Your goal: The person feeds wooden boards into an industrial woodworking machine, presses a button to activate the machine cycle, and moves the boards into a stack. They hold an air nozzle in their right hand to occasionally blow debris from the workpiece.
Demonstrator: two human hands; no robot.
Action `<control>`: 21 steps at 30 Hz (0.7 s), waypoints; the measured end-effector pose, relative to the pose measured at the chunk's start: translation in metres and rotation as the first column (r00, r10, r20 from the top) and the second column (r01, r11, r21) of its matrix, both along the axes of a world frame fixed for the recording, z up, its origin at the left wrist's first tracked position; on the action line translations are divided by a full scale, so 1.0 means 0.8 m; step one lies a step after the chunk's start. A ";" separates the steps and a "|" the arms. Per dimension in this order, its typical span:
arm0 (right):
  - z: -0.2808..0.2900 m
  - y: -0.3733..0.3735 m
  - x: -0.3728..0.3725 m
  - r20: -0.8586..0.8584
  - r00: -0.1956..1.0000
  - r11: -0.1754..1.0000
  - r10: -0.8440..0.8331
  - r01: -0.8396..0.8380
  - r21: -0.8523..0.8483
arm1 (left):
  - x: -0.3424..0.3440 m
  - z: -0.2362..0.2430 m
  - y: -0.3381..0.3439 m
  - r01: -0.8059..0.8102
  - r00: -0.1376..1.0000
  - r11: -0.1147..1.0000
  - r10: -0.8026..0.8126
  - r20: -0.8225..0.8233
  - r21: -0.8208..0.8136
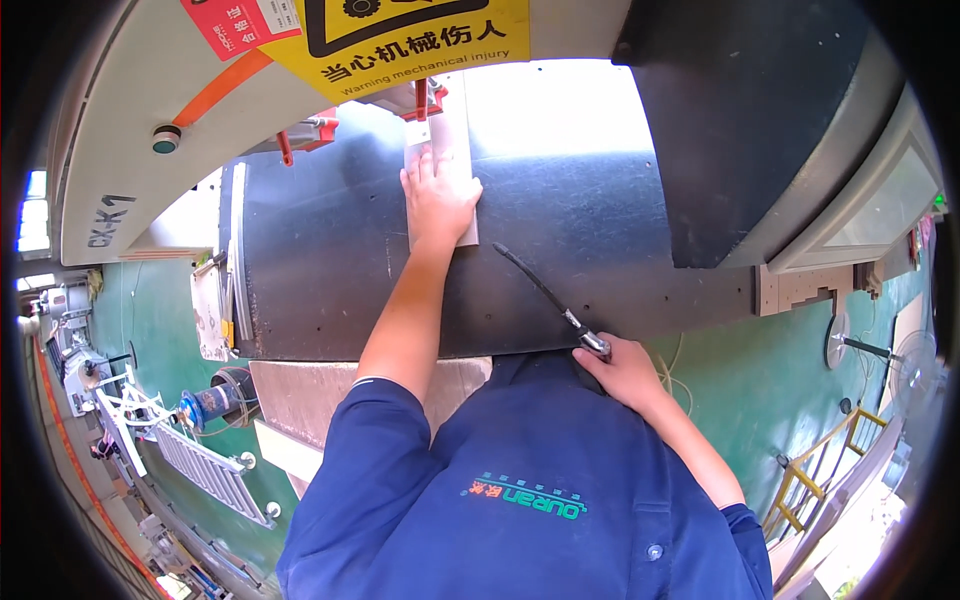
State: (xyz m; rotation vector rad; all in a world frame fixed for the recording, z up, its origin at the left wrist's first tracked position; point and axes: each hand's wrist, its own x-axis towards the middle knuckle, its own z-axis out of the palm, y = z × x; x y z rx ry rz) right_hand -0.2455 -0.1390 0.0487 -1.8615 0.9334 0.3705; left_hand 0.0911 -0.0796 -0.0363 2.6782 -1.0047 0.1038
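My left hand (438,203) lies flat on a pale, narrow board (467,236), its fingers stretched out along it. The board rests lengthwise on a dark machine table (560,210), its far part running under the machine's head. Close to my body, at the table's near edge, my right hand (628,374) is closed round the silver handle of an air blow gun (545,290). The gun's long black nozzle points up and left over the table, its tip a little apart from the board's near end. Part of the handle is hidden in my palm.
Red-and-grey clamps (425,100) hang over the board's far part. A pale machine arm with a green button (166,139) arches across the left. At the right stands a dark housing (745,130) with a screen. A white rack (195,455) is on the green floor.
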 end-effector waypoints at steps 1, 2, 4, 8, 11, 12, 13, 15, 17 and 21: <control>0.001 0.000 0.000 0.001 1.000 1.000 0.002 -0.002 -0.001 | 0.001 -0.006 0.001 0.007 0.999 1.000 -0.007 0.032 -0.013; 0.002 -0.001 0.000 -0.003 1.000 1.000 0.009 -0.009 -0.005 | 0.002 -0.009 0.000 0.003 0.999 1.000 -0.003 0.034 -0.014; 0.004 0.002 0.002 -0.003 1.000 1.000 0.028 -0.028 -0.001 | 0.008 -0.015 0.002 0.023 0.999 0.999 -0.021 0.049 -0.048; 0.009 0.003 0.000 -0.011 1.000 1.000 0.014 -0.013 0.014 | 0.041 -0.010 0.017 0.084 0.996 0.953 -0.082 0.018 -0.290; 0.006 0.002 -0.001 -0.013 1.000 1.000 -0.021 0.021 0.018 | 0.050 0.027 0.018 -0.087 0.980 0.934 0.018 -0.198 -0.347; 0.006 0.001 -0.001 -0.010 1.000 0.999 -0.030 0.030 0.013 | 0.050 0.031 0.021 -0.086 0.981 0.934 0.018 -0.194 -0.347; 0.006 0.001 -0.001 -0.006 1.000 0.999 -0.031 0.031 0.012 | 0.049 0.034 0.023 -0.054 0.980 0.949 -0.009 -0.198 -0.311; 0.004 0.000 0.000 0.012 0.999 0.999 -0.034 0.034 0.009 | 0.046 0.035 0.028 -0.022 0.979 0.961 -0.036 -0.200 -0.277; 0.008 0.000 0.004 0.003 1.000 1.000 -0.027 0.026 0.013 | 0.041 0.031 0.031 0.037 0.985 0.967 -0.078 -0.152 -0.253; 0.010 -0.002 0.003 0.001 1.000 1.000 -0.030 0.030 0.007 | 0.026 0.053 0.027 0.022 0.992 0.943 -0.061 -0.109 -0.332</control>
